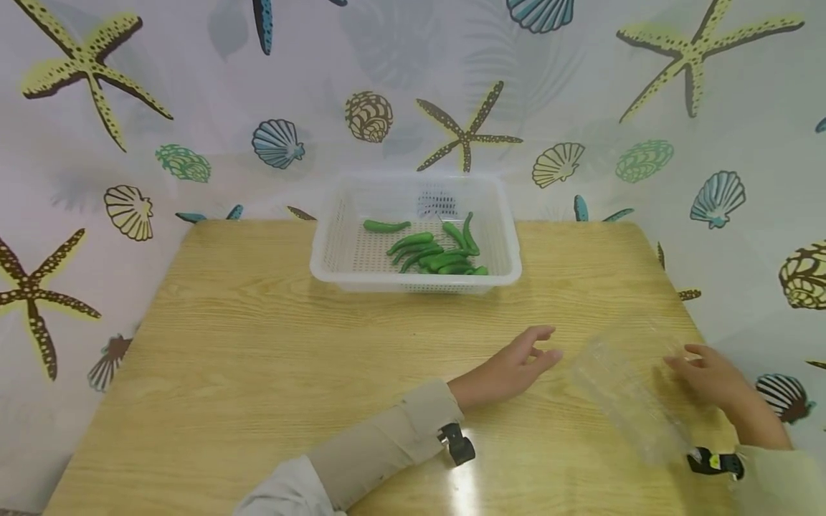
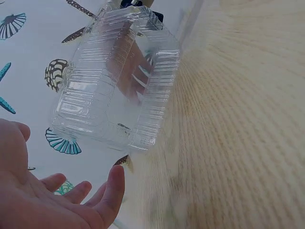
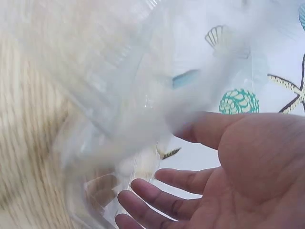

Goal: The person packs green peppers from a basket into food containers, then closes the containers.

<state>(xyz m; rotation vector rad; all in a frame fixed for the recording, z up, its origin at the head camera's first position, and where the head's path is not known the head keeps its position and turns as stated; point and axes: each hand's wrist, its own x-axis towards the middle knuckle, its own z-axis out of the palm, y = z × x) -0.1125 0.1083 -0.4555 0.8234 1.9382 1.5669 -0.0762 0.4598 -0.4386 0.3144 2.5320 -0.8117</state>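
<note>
A clear plastic clamshell box is at the right side of the wooden table; the left wrist view shows its ribbed walls. To the left of the box is my left hand, fingers and thumb spread apart, holding nothing. On the other side, my right hand is beside the box with its fingers extended. In the right wrist view the thumb is at a blurred clear plastic edge; whether it touches is unclear. Several green chili peppers lie in a white perforated basket at the table's back.
The wooden table reaches back to a wall covering printed with starfish and shells, which also hangs along both sides. Each forearm carries a dark strap, such as the left one.
</note>
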